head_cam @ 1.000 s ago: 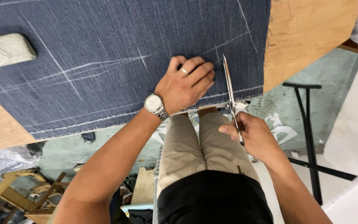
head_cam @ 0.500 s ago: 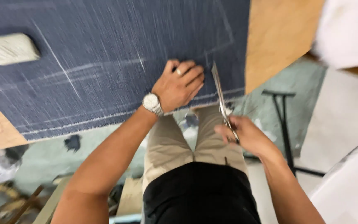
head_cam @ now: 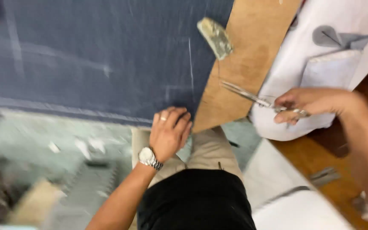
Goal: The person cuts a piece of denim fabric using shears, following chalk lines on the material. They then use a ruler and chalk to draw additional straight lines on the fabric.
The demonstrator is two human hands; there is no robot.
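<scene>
1. Here, dark blue cloth (head_cam: 86, 55), chalk-lined, is lying flat on the wooden tabletop (head_cam: 239, 72);
2. left hand (head_cam: 170, 133) is pressing its near edge, fingers curled;
3. right hand (head_cam: 309, 104) is gripping scissors (head_cam: 252, 97) over the tabletop.

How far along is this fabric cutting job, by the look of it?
Done: chalk lines are drawn on the dark blue cloth spread on the wooden table. In hand: the left hand presses the cloth's near edge, while the right hand holds scissors off to the side, over the bare table. Left: no cut along the lines is visible, though the picture is blurred.
</scene>
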